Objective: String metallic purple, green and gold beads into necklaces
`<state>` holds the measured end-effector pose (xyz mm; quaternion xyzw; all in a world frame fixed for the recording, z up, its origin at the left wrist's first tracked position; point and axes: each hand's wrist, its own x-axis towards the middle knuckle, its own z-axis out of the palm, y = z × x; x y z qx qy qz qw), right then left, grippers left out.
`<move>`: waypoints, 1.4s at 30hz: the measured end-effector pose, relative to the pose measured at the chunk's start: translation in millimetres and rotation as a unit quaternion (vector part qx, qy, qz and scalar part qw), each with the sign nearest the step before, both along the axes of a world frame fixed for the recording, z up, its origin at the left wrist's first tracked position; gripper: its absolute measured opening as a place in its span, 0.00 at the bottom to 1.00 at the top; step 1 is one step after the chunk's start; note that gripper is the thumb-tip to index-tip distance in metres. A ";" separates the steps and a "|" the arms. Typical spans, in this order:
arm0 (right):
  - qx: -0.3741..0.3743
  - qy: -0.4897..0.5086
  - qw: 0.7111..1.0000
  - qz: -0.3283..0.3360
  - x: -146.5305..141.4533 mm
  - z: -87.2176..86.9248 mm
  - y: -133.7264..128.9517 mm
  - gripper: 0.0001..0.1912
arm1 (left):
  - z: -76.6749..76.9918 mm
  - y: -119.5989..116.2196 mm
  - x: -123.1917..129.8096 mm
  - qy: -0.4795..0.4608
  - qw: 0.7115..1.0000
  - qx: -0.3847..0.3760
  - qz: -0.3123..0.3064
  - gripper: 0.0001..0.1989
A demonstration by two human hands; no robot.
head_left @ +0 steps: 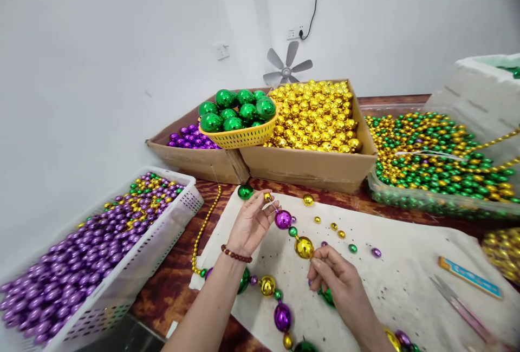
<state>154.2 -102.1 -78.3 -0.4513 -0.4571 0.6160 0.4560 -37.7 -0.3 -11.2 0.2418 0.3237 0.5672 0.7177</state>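
My left hand, wearing a dark red bead bracelet, pinches a small gold bead between its fingertips. A short stretch of string runs from there to a large purple ball. Past it on the same strand come a small green bead and a large gold ball. My right hand is closed on the strand just beside that gold ball; exactly what sits between its fingertips is hidden. More of the bead strand lies on the white cloth, partly behind both forearms.
Loose beads, scissors and a blue-orange cutter lie rightward. A white basket holds purple beads. Behind stand cardboard boxes, a yellow basket of green balls and a clear tub of mixed beads.
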 end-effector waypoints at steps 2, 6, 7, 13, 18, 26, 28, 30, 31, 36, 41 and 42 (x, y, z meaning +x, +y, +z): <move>-0.001 -0.004 1.000 -0.001 0.0 -0.2 0.1 0.14 | 0.8 -0.1 0.4 0.002 1.000 0.002 0.003 0.10; -0.012 -0.005 1.000 -0.002 -0.7 -0.8 -0.4 0.14 | 0.6 0.5 -0.7 0.006 1.000 0.003 0.009 0.10; -0.015 -0.003 1.000 -0.004 -1.1 -0.7 -0.2 0.14 | 0.8 0.6 -1.2 0.010 1.000 0.004 0.008 0.10; -0.023 0.002 1.000 -0.008 -5.6 0.0 6.0 0.14 | 1.8 -0.5 -0.8 0.088 0.995 0.042 0.011 0.14; -0.030 -0.006 0.999 -0.018 -13.6 -1.7 15.0 0.13 | -8.9 -10.0 13.7 0.083 0.995 0.034 0.034 0.10; -0.041 -0.079 0.996 -0.002 -29.4 -5.9 18.5 0.10 | -21.5 -4.7 50.2 0.085 0.991 0.007 0.105 0.16; -0.027 -0.099 0.994 0.026 -24.0 -4.2 22.4 0.09 | -22.8 -0.1 51.9 0.113 0.988 0.027 0.098 0.17; 0.005 -0.116 0.993 0.022 -12.6 1.6 32.5 0.08 | -24.1 1.0 51.1 0.136 0.988 0.048 0.050 0.18; 0.022 -0.118 0.993 0.003 -5.7 5.7 40.1 0.09 | -24.9 0.0 50.6 0.149 0.987 0.055 0.017 0.19; 0.059 -0.063 0.994 -0.064 16.4 23.2 87.0 0.10 | -32.7 -9.6 54.1 0.226 0.963 0.062 -0.131 0.23; 0.048 -0.012 0.996 -0.068 6.4 12.8 104.3 0.12 | -43.1 -9.1 58.2 0.306 0.931 0.075 -0.186 0.22; 0.045 -0.004 0.996 -0.078 4.7 9.0 104.5 0.12 | -44.8 -7.9 57.7 0.321 0.925 0.080 -0.187 0.20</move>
